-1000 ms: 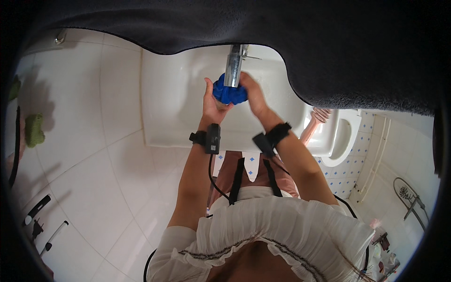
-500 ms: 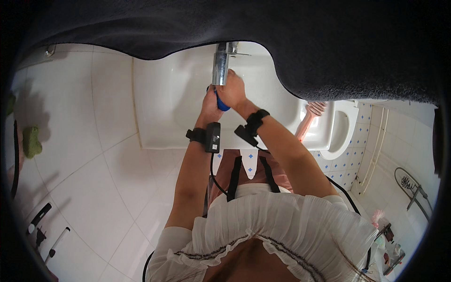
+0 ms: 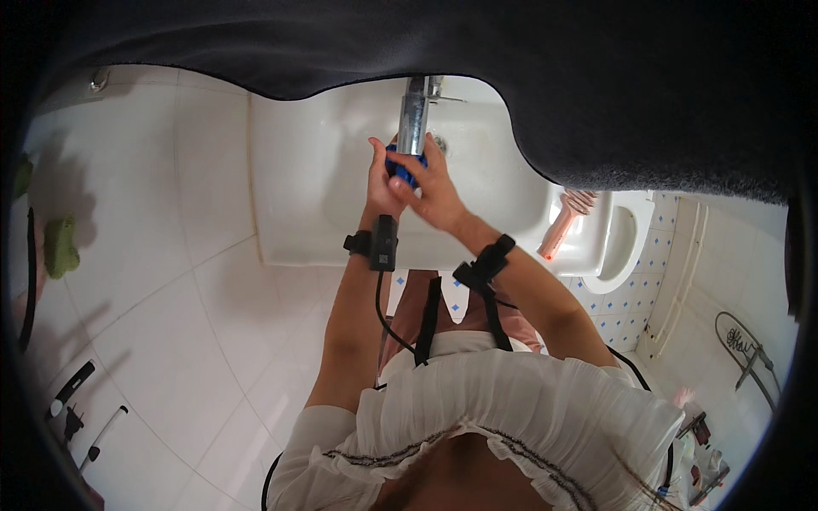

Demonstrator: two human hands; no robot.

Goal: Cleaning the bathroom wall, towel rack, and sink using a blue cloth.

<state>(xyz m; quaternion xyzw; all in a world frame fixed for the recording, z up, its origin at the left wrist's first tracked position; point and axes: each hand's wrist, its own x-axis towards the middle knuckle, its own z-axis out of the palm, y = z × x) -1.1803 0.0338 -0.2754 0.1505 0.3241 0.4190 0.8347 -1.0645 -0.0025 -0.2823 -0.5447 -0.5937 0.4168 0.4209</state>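
Under the chrome tap (image 3: 414, 123) of the white washbasin (image 3: 324, 230), a small blue object (image 3: 409, 173) lies between my hands; fingers cover much of it, so its kind does not show. My left hand (image 3: 383, 183) holds it from the left, thumb stretched upward. From the right, my right hand (image 3: 437, 192) reaches over it, fingers spread across its top and touching it. Whether water runs from the tap I cannot make out.
A pink hairbrush (image 3: 564, 226) lies on the basin's right ledge. Dark cloth (image 3: 596, 94) hangs across the top of the view. A green sponge-like thing (image 3: 61, 247) is at the left wall, and a shower hose (image 3: 754, 353) at the right.
My right hand has moved down from beside the tap, its fingers now spread over the blue object. The left hand's thumb has lifted away. More of the blue object shows.
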